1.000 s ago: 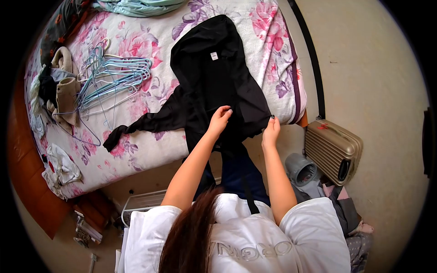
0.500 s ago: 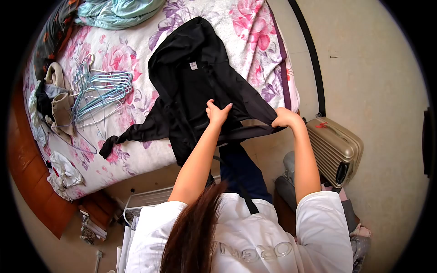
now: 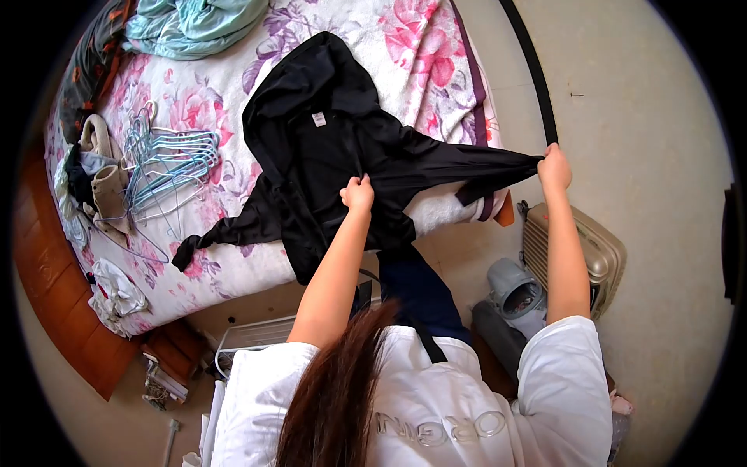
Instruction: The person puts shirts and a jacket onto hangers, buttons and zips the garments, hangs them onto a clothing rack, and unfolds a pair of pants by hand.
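Observation:
A black hooded jacket lies spread on the bed, its hood toward the far side and a pale label showing inside the neck. My right hand is closed on the end of one sleeve, which stretches taut to the right past the bed's edge. Over the middle of the jacket, my left hand is closed in a pinch on its front fabric. The other sleeve lies bent toward the left on the floral bedding.
Several hangers lie in a pile left of the jacket, beside beige clothing. A teal cloth is bunched at the back. On the floor at right stand a gold suitcase and a grey container.
My right hand has moved right and away from me, pulling the sleeve out straight. My left hand has closed from spread fingers onto the jacket's front.

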{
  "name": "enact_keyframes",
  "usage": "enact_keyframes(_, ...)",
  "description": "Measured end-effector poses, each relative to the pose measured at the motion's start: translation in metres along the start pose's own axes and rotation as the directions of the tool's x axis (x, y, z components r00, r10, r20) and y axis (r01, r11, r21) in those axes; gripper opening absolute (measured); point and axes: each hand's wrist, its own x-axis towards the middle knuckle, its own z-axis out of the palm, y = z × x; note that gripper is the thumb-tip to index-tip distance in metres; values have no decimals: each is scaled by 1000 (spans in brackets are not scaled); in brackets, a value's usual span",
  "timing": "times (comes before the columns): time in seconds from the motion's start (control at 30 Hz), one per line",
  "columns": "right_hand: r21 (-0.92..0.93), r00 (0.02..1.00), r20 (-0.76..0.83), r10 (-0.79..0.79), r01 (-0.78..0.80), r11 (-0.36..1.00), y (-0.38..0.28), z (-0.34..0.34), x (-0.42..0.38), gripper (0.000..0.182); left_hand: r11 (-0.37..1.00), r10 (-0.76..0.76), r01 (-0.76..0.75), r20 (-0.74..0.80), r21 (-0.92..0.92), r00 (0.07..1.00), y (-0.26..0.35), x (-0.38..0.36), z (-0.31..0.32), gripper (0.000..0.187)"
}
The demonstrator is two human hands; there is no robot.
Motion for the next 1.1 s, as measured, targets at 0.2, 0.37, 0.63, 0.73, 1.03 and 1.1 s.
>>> enact_keyframes(0.2,174,921,-177,348,-319,932,60,31,31,45,979,199,-197,45,-47,979,-28,26,8,46)
enact_keyframes(0.37,597,852,-241,465,-247,763,53,114,-37,51,899,383,-307,221,-311,897,-32,-5,-31,37)
enact_keyframes(0.63,810,938,78,-338,138,570,-127,137,-315,85,682,731,-616,-348,395,586,-153,-52,-119,66)
enact_keyframes(0.73,796,979,84,-187,47,603,-165,144,-335,80,723,654,-523,-202,452,729,-201,-46,-131,79)
enact_keyframes(1.03,886,859,442,258,-462,22,-165,186,-307,29,954,298,-295,55,-52,953,-250,4,-127,31)
enact_keyframes(1.1,674,759,632,158,-438,-595,-154,176,-303,34,786,157,-16,174,-618,972,-265,3,-120,24)
